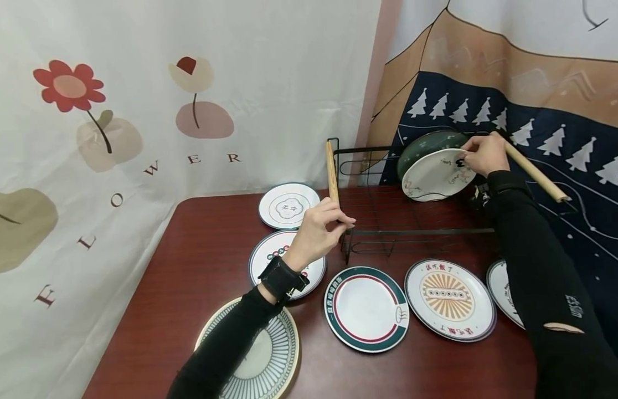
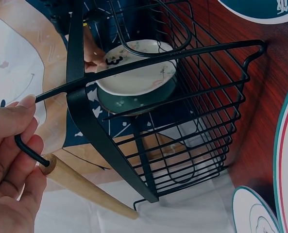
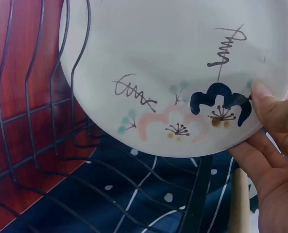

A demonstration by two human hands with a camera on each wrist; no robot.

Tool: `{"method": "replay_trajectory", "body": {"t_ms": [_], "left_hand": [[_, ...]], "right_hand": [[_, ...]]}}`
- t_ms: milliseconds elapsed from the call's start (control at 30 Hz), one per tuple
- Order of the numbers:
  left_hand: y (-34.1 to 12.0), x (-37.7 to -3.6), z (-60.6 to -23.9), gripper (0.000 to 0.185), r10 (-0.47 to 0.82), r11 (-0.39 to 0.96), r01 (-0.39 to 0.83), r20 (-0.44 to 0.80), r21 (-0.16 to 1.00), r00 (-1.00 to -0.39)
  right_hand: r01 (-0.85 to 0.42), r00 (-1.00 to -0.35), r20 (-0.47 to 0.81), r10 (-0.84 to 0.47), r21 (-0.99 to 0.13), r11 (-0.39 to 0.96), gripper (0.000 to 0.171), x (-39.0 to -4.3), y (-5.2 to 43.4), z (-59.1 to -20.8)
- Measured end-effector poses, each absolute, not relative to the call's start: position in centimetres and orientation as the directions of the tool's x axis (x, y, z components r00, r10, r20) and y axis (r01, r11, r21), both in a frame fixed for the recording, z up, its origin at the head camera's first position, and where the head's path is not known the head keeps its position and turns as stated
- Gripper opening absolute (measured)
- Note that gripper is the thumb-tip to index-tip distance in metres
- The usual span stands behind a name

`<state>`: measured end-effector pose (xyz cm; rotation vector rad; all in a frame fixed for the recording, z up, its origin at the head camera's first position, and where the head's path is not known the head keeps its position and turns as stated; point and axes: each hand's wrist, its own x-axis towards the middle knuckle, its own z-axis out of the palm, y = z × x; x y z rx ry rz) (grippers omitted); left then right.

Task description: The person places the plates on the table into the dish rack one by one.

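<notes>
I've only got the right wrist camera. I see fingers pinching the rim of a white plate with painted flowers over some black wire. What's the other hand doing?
Observer: The left hand grips the black wire rack at its near-left corner, beside a wooden handle.
Operator: Anything in the rack already?
Observer: Yes, a dark green plate leans right behind the white plate.
Operator: Any plates still outside it?
Observer: Six lie flat on the red-brown table, in front of and left of the rack.
</notes>
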<state>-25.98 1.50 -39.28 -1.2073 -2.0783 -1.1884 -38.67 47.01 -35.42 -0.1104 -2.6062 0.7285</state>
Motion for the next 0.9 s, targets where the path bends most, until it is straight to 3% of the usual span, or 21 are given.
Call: {"method": "replay_trajectory", "body": {"t_ms": [900], "left_hand": [[1.4, -25.9, -39.2, 0.011, 0.465, 0.243, 0.861, 0.725, 0.447, -0.508]], "right_hand": [[-0.003, -0.944, 0.283, 0.17, -0.522, 0.853, 0.027, -37.7, 46.7, -34.9]]}}
